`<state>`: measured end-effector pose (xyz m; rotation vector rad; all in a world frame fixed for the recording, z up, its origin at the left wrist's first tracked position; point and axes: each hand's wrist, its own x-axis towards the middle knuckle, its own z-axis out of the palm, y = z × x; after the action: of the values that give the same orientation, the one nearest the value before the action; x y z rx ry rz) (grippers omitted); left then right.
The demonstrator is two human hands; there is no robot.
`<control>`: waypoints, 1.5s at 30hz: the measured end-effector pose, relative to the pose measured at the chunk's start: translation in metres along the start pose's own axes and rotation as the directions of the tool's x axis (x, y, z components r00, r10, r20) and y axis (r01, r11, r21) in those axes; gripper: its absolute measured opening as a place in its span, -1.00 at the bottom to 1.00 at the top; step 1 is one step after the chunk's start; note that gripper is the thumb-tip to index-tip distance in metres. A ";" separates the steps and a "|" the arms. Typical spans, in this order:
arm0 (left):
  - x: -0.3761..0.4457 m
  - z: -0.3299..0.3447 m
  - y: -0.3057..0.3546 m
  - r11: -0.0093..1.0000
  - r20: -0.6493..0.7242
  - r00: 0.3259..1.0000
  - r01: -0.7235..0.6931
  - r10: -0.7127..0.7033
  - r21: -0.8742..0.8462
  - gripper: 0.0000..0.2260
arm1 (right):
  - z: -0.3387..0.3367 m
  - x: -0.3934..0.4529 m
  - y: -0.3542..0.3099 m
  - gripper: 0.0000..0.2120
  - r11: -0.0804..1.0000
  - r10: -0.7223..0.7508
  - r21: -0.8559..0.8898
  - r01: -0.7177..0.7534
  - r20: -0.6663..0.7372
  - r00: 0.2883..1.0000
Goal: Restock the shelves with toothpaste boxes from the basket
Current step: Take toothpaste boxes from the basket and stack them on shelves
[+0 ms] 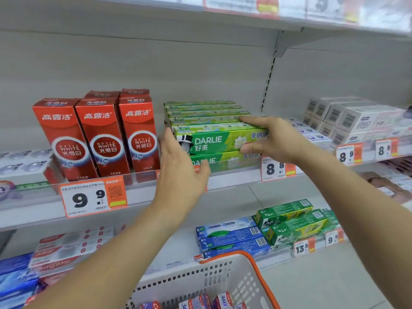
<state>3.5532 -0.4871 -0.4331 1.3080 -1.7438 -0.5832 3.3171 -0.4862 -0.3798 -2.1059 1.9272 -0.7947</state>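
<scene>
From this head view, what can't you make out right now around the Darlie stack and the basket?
- Lower Darlie box: its left end is hidden by the left hand.
- Top Darlie box: its right end is covered by the right hand.
- Basket: its contents are cut off by the bottom edge.
- Price tag: the small print is blurred.

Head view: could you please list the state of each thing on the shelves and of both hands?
Darlie boxes: flat, stacked.
Red Optic White boxes: upright, in a row.
Basket: holds boxes.
Left hand: open, at the stack's left end.
Right hand: gripping the top Darlie box.
</scene>
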 end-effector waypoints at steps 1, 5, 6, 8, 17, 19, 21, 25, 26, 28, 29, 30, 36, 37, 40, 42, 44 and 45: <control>0.006 0.002 0.003 1.000 -0.015 1.000 0.023 -0.023 0.008 -0.26 | 0.001 0.000 0.003 -0.24 1.000 -0.015 0.020 0.015 0.007 1.000; 0.023 0.005 0.016 0.993 -0.032 0.992 0.122 -0.121 0.001 -0.24 | 0.003 0.001 0.013 -0.17 0.994 -0.056 0.097 0.053 0.037 0.998; 0.025 0.005 0.018 0.989 -0.023 0.989 0.144 -0.145 -0.010 -0.28 | 0.003 0.003 0.014 -0.16 0.994 -0.063 0.086 0.060 0.042 0.997; 0.025 0.004 0.019 0.984 -0.024 0.984 0.174 -0.175 -0.039 -0.37 | 0.003 0.006 0.016 -0.17 0.995 -0.084 0.057 0.081 0.054 0.995; 0.018 -0.006 0.010 0.989 0.031 0.989 0.148 -0.147 -0.020 -0.32 | 0.004 0.012 0.022 -0.16 0.986 -0.128 -0.106 0.131 0.035 0.991; 0.018 -0.003 0.009 0.989 0.000 0.989 0.147 -0.147 0.003 -0.31 | 0.005 0.011 0.022 -0.17 0.982 -0.131 -0.130 0.134 0.033 0.991; 0.018 0.001 0.011 0.987 -0.042 0.986 0.160 -0.160 -0.005 -0.32 | 0.005 0.010 0.021 -0.19 0.980 -0.132 -0.151 0.134 0.020 0.991; 0.018 0.004 0.012 0.984 -0.051 0.983 0.175 -0.176 -0.008 -0.35 | 0.002 0.009 0.022 -0.15 0.982 -0.127 -0.133 0.134 0.064 0.990; 0.018 0.004 0.011 0.985 -0.047 0.983 0.175 -0.175 -0.006 -0.36 | -0.002 0.009 0.021 -0.07 0.984 -0.109 -0.128 0.120 0.088 0.990; 0.019 0.004 0.010 0.985 -0.036 0.984 0.174 -0.174 -0.005 -0.35 | -0.012 0.013 0.019 0.16 0.991 -0.055 -0.119 0.068 0.112 0.992; 0.019 0.003 0.011 0.985 -0.026 0.984 0.174 -0.174 -0.008 -0.34 | -0.017 0.017 0.018 0.25 0.995 -0.031 -0.094 0.042 0.120 0.992; 0.019 0.002 0.012 0.985 -0.013 0.985 0.173 -0.173 -0.015 -0.32 | -0.020 0.021 0.017 0.31 0.999 -0.014 -0.045 0.021 0.141 0.990; 0.013 -0.003 0.019 0.992 0.022 0.993 0.114 -0.113 -0.044 -0.09 | -0.014 0.039 0.011 0.22 1.000 -0.010 -0.010 0.014 0.318 0.948; 0.013 -0.004 0.018 0.995 0.025 0.995 0.093 -0.093 -0.041 -0.08 | -0.014 0.040 0.010 0.20 0.999 -0.016 -0.027 0.026 0.319 0.948; 0.016 -0.003 0.014 0.996 0.036 0.995 0.090 -0.089 -0.025 -0.19 | -0.015 0.041 0.010 0.18 0.997 -0.036 -0.048 0.054 0.312 0.950; 0.017 -0.002 0.013 0.993 0.022 0.994 0.109 -0.108 -0.039 -0.25 | -0.015 0.041 0.009 0.19 0.996 -0.042 -0.065 0.065 0.310 0.950; 0.017 -0.002 0.014 0.993 0.019 0.993 0.113 -0.112 -0.033 -0.26 | -0.016 0.042 0.007 0.21 0.995 -0.035 -0.082 0.064 0.309 0.950; 0.017 -0.002 0.014 0.993 0.026 0.993 0.113 -0.112 -0.028 -0.26 | -0.016 0.042 0.007 0.21 0.994 -0.030 -0.090 0.060 0.307 0.951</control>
<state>3.5458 -0.4976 -0.4151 1.3899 -1.6832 -0.6891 3.3035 -0.5247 -0.3585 -2.1834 1.7909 -0.3584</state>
